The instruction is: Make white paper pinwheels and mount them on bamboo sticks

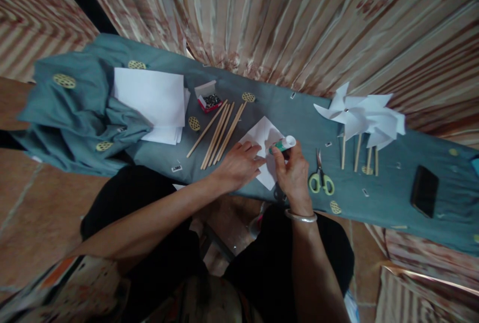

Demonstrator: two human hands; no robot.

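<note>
A white square of paper [265, 127] lies on the cloth in front of me, turned like a diamond. My left hand [240, 164] rests on its left side with the fingers stretched out flat. In my right hand [293, 170] is a green and white glue stick [281, 144], gripped by thumb and fingers. It is tilted, its lower end low over the paper; whether it touches is hidden. Just right of that hand lie scissors [320, 179] with light green handles. Several wooden sticks [220, 136] lie loosely side by side left of the paper.
A stack of white paper [149, 98] and an open small box of metal pins [209, 101] sit to the left. Several white paper pinwheels [361, 116] on sticks lie at the right, and a black phone [424, 191] beyond them. The narrow table's blue-green cloth [299, 118] is bunched at left.
</note>
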